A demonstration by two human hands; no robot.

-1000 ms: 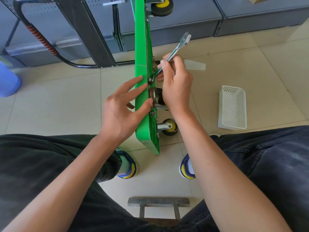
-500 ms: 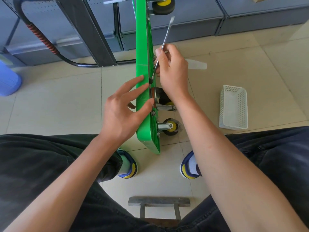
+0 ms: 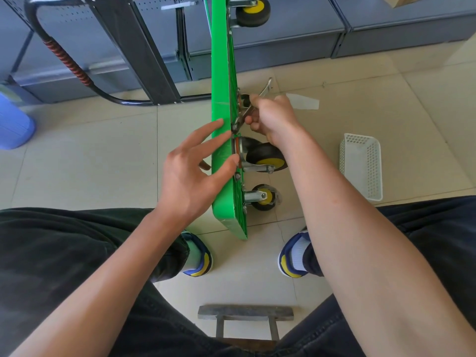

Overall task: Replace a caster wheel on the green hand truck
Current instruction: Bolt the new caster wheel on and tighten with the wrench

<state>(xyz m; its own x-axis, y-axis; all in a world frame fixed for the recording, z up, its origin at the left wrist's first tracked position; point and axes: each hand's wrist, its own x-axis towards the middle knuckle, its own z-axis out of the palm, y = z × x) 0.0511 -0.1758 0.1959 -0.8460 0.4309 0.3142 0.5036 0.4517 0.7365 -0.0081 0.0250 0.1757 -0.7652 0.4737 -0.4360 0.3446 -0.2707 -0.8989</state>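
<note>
A small metal stool (image 3: pixel 245 313) stands on the tiled floor (image 3: pixel 85 163) between the person's knees. Beyond it, the green hand truck (image 3: pixel 223 124) stands on its long edge, its near corner on the floor between the two shoes. The left hand (image 3: pixel 192 173) presses straight fingers against the deck's flat face, grip wide and holding nothing. On the other face, a caster wheel (image 3: pixel 266 157) juts sideways just below the right hand (image 3: pixel 275 119), whose grip is curled around a wrench (image 3: pixel 253 105) set at the deck. A white basket (image 3: pixel 362 164) lies well to the right, bare floor between. Grey cabinets (image 3: pixel 283 39) close the far side.
</note>
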